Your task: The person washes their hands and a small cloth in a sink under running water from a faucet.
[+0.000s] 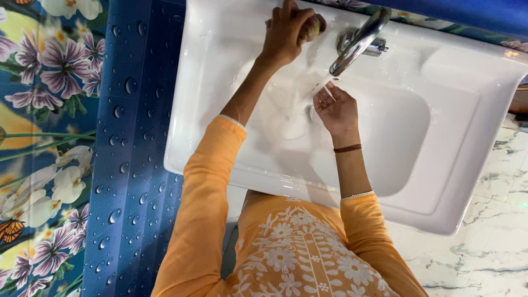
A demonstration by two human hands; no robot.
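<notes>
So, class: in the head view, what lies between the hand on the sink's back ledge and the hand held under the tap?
In the head view, only bare white sink lies between the left hand and the right hand. The tap stands off to one side.

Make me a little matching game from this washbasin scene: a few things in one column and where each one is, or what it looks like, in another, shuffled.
Things:
1. left hand
2. right hand
3. tap
4. sleeves

Descriptions:
A. orange with a white edge
B. shiny metal, with water running from its spout
C. on a brownish scrubber at the back rim of the white sink
D. palm open under the water stream

Pairs: 1-C, 2-D, 3-B, 4-A
</notes>
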